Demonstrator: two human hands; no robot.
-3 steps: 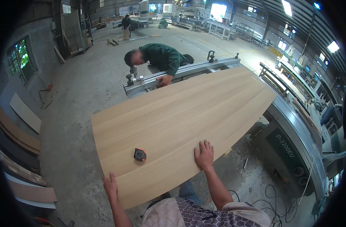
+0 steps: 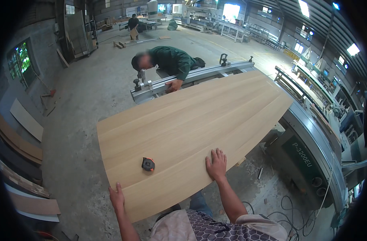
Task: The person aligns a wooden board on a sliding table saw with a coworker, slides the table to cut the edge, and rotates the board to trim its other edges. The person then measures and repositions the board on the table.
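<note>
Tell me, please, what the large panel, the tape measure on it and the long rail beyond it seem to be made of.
Panel: wood or wood-look laminate, smooth and matte, given its pale-brown grain bands.
Tape measure: probably plastic, judging by its dull, dark casing with orange parts.
Rail: likely bare aluminium, from its silvery sheen and lengthwise lines.

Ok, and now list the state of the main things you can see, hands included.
Wood-grain panel: lying flat, off the floor
Tape measure: resting on the panel, no blade seen extended
Left hand: at the panel's left edge, thumb on top, grip partly hidden
Right hand: open, palm down on the panel
Co-worker in green: bent over by the metal rail
</note>
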